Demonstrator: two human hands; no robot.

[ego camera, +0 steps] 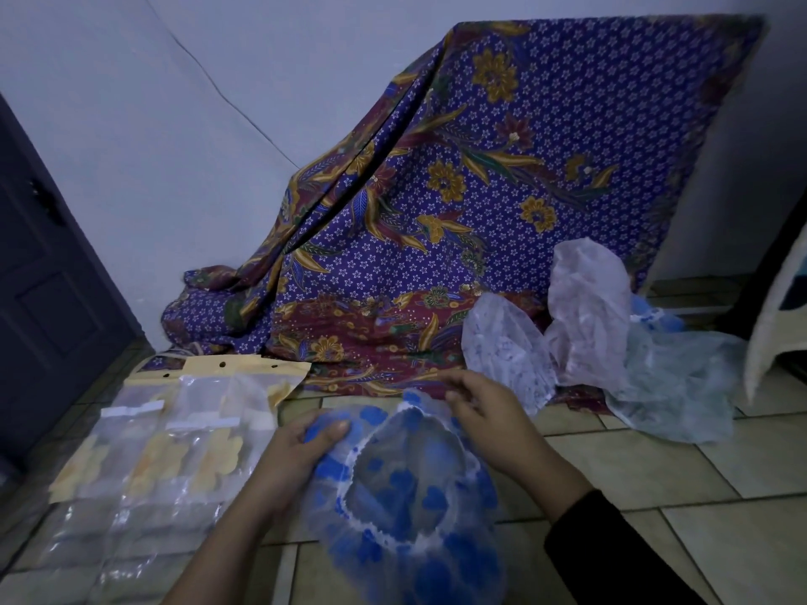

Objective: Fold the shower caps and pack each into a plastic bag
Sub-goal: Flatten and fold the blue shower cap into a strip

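No text, label, brand or number can be read; the plastic bags' [174, 434] cream headers look blank.

Home rm — tiled floor [720, 539], batik cloth [502, 189]

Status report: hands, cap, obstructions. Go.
Left hand, right hand both grip blue shower cap, not yet folded. Plastic bags on floor, left side. Nothing in the way.

A shower cap [406, 486] was held between the left hand [301, 447] and the right hand [484, 412], above the floor [698, 495]. Plastic bags [144, 465] lay on the floor to its left (overlapping one another). A pile of other caps [589, 325] lay behind and to the right, against a draped cloth [480, 189]. A door [43, 277] stood at the far left.
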